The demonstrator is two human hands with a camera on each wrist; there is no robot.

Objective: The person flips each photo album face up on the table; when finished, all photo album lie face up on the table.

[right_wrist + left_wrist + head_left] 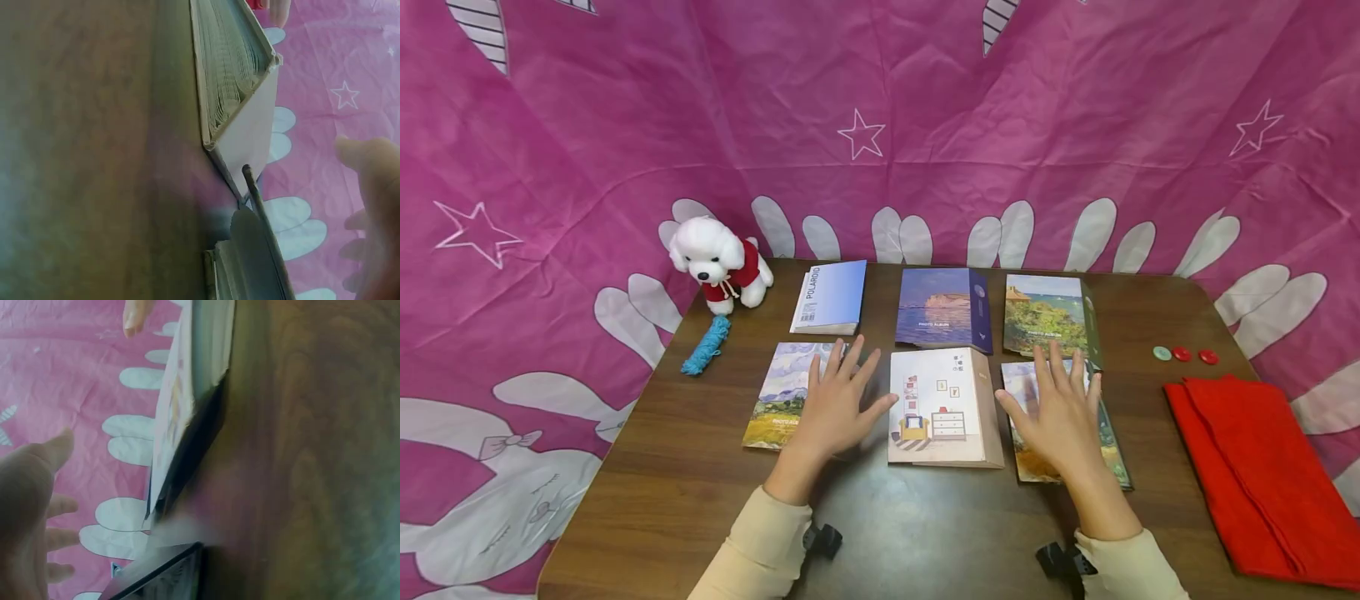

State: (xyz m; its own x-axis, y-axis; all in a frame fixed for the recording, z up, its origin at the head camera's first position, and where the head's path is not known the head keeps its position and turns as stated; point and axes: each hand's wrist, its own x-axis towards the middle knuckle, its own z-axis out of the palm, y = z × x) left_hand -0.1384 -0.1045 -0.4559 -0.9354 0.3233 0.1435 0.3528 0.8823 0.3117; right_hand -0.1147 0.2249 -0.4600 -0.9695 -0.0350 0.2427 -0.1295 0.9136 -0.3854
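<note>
Fingers (pixel 852 358) of the left hand (pixel 833 412) spread wide above the wheat-field album (pixel 781 392), holding nothing; those of the right hand (pixel 1063 421), likewise splayed and without a grip, hover above the front-right album (pixel 1036 463). Between them on the bench (pixel 655 508) sits the white album (pixel 936 408) with drawn furniture. Behind this row, left to right, are the POLAROID album (pixel 835 296), the seascape album (pixel 936 307) and the garden album (pixel 1045 317).

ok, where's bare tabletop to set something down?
Brown wooden table: bare near left, between the turquoise yarn bundle and beige left sleeve; centre, in front of the white illustrated album; right, between the front-right landscape-print album and folded red cloth. Crowded: middle, six albums in two rows, left hand and right hand over the outer front ones.
</note>
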